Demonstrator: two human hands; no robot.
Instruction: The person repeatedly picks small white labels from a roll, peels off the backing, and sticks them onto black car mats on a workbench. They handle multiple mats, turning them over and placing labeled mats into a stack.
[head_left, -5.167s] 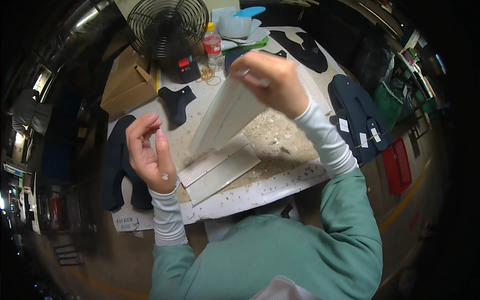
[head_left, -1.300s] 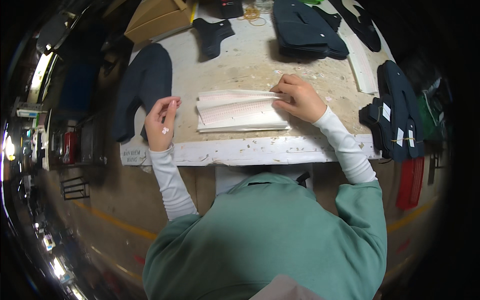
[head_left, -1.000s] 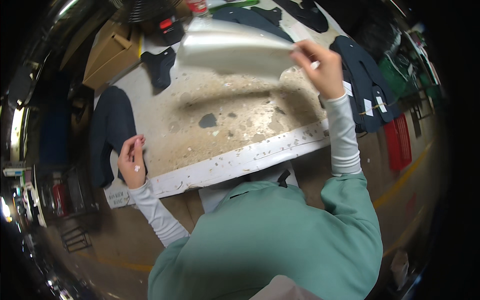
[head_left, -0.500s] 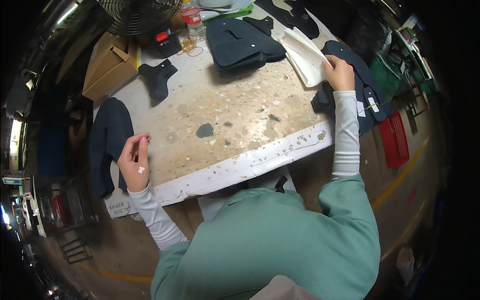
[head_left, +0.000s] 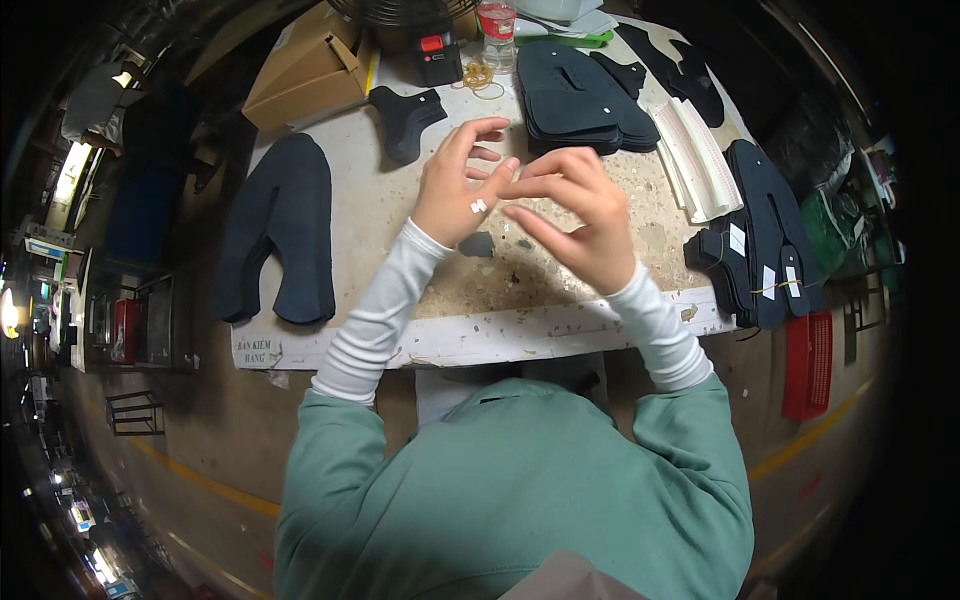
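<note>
Over the middle of the table my left hand [head_left: 462, 190] is raised with its fingers curved and apart, and nothing shows in it. Small white stickers [head_left: 479, 206] cling to the back of it near the thumb. Facing it, my right hand [head_left: 585, 215] has bent, spread fingers, their tips close to the left thumb; whether they touch I cannot tell. Beyond the right hand lies a stack of dark flat cut pieces [head_left: 570, 95] with tiny white stickers. To its right rests an open white sheaf of sheets [head_left: 698, 165].
Dark U-shaped pieces [head_left: 275, 225] lie at the left, a smaller dark piece [head_left: 405, 120] farther back. Banded dark pieces with white tags [head_left: 775, 220] lie along the right edge. A cardboard box [head_left: 310, 70], a bottle [head_left: 497, 35] and rubber bands [head_left: 478, 75] stand at the back.
My right hand has let go of the white sheaf and moved left to the middle. My left hand has risen from the left edge towards it. The view has shifted.
</note>
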